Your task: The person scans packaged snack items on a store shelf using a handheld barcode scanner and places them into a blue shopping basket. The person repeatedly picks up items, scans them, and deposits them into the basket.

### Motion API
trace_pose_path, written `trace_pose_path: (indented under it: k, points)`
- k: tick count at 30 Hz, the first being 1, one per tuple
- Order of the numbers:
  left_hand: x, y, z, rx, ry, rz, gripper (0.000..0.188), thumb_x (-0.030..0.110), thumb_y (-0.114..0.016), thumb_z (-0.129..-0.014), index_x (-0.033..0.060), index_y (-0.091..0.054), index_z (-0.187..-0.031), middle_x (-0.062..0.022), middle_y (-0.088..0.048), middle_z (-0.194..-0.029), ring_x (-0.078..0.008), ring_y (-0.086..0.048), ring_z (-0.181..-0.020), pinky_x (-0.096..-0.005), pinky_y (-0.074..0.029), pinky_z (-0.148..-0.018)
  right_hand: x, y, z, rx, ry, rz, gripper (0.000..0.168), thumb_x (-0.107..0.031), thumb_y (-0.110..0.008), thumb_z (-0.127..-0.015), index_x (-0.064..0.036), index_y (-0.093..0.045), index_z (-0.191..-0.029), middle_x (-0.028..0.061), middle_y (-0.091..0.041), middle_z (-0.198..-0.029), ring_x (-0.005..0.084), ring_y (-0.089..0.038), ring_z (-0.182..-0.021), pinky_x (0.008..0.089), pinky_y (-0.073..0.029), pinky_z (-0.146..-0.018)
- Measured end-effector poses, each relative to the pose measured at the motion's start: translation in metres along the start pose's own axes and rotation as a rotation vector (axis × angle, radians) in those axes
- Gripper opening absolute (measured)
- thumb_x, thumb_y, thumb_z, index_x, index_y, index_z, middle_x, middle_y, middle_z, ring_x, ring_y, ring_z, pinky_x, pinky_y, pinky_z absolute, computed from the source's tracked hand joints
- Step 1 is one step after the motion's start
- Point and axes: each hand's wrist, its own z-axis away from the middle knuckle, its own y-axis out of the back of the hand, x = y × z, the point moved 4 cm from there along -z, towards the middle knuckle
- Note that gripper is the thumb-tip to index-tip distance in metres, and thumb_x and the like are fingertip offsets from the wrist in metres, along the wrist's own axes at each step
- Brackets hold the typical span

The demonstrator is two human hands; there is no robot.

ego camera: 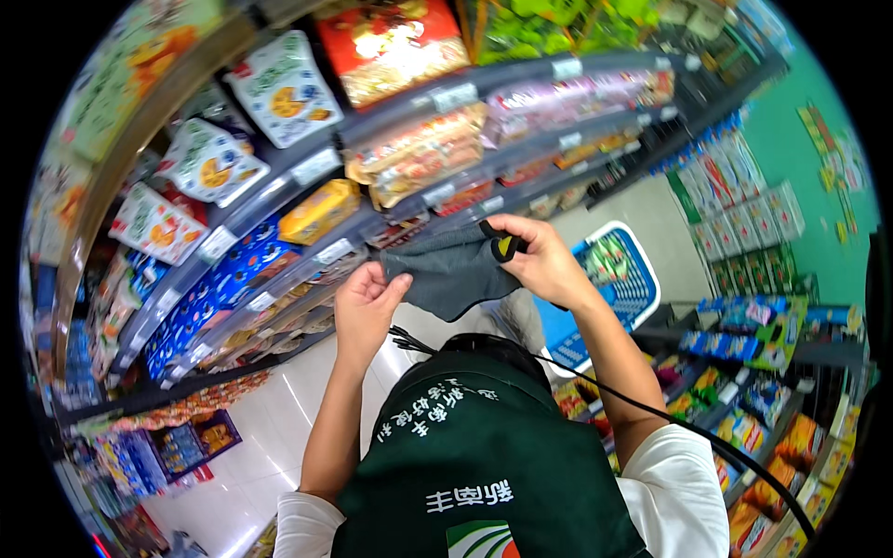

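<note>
A dark grey cloth [453, 268] is stretched between my two hands, in front of the dark green apron [481, 446] I wear. Its left edge is pinched in my left hand [370, 300], thumb against curled fingers. My right hand [541, 258] grips the upper right end of the cloth. By those right fingertips a small black-and-yellow piece [505, 247] shows; whether it belongs to the cloth cannot be told. The cloth's lower edge hangs loose over the gap between me and the shelves.
Ahead and to the left stands a curved shelf unit with grey price rails [314, 167] and packaged snacks. A blue-and-white plastic basket [635, 300] sits beyond my right forearm. More snack packs [743, 432] fill low shelves at right. A black cable [670, 415] crosses my right arm.
</note>
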Motion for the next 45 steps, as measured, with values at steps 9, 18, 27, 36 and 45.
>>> trace_pose_path:
  k: [9,18,27,36,45]
  points:
    - [-0.047,-0.060,-0.005,-0.285,0.166,-0.148,0.020,0.008,-0.059,-0.100,-0.0030,-0.063,-0.116,-0.0069,-0.068,-0.099,-0.0129,-0.069,-0.088,-0.0257,-0.055,-0.080,0.071,0.086,0.113,0.364,-0.167,0.332,0.040,0.009,-0.061,-0.077,0.000,-0.065,-0.116,0.0102,-0.065,-0.102,0.0214,-0.065,-0.096,0.0302,-0.050,-0.085]
    - [-0.072,-0.044,-0.002,-0.355,0.215,-0.247,0.021,0.012,-0.058,-0.101,-0.0016,-0.063,-0.116,-0.0056,-0.069,-0.101,-0.0126,-0.068,-0.090,-0.0246,-0.054,-0.080,0.224,0.044,0.247,0.437,-0.530,0.907,0.048,0.007,-0.063,-0.072,-0.009,-0.066,-0.117,0.0169,-0.058,-0.105,0.0384,-0.059,-0.103,0.0457,-0.051,-0.087]
    - [-0.076,-0.033,0.003,-0.326,0.239,-0.268,0.018,0.008,-0.061,-0.097,-0.0008,-0.067,-0.111,-0.0057,-0.068,-0.096,-0.0124,-0.066,-0.086,-0.0257,-0.052,-0.076,0.281,0.012,0.275,0.415,-0.613,0.823,0.047,-0.010,-0.072,-0.078,-0.008,-0.062,-0.124,0.0187,-0.057,-0.114,0.0398,-0.058,-0.106,0.0442,-0.051,-0.091]
    - [-0.091,-0.037,0.014,-0.377,0.230,-0.273,0.018,0.009,-0.059,-0.098,0.0017,-0.066,-0.113,-0.0018,-0.068,-0.101,-0.0091,-0.061,-0.090,-0.0269,-0.052,-0.081,0.201,0.060,0.178,0.603,-0.333,0.691,0.026,-0.007,-0.065,-0.089,-0.004,-0.065,-0.115,0.0143,-0.066,-0.104,0.0269,-0.065,-0.096,0.0360,-0.052,-0.087]
    - [0.065,-0.060,0.011,-0.436,-0.092,-0.086,0.015,0.007,-0.062,-0.096,0.0017,-0.068,-0.109,-0.0085,-0.068,-0.102,-0.0168,-0.065,-0.094,-0.0318,-0.053,-0.081,-0.162,0.028,0.025,0.649,0.912,0.424,0.020,-0.013,-0.051,-0.100,0.002,-0.059,-0.112,0.0117,-0.061,-0.101,0.0189,-0.061,-0.089,0.0302,-0.051,-0.080]
